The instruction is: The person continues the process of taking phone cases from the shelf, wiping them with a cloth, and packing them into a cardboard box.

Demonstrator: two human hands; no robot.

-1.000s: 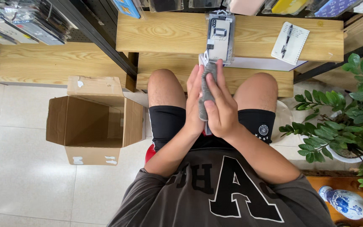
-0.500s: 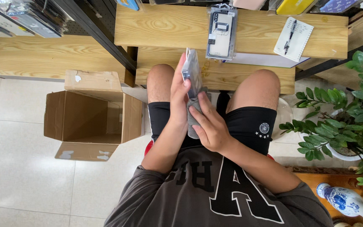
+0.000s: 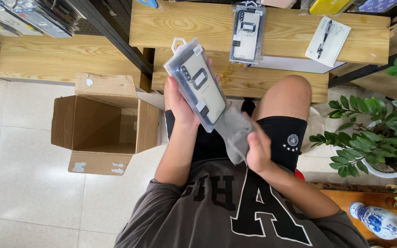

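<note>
My left hand grips a phone case in a clear plastic package, tilted with its hanger tab pointing up and away from me. My right hand is closed on a grey cloth that touches the lower end of the package, over my lap. I sit with bare knees in black shorts and a dark shirt.
An open cardboard box lies on the tiled floor to my left. On the wooden shelf ahead lie another packaged phone case and a notepad with a pen. A potted plant and a blue-and-white vase stand at right.
The package has swung left and turned its flat face toward me. My right hand has dropped lower with the grey cloth, away from the package's upper part.
</note>
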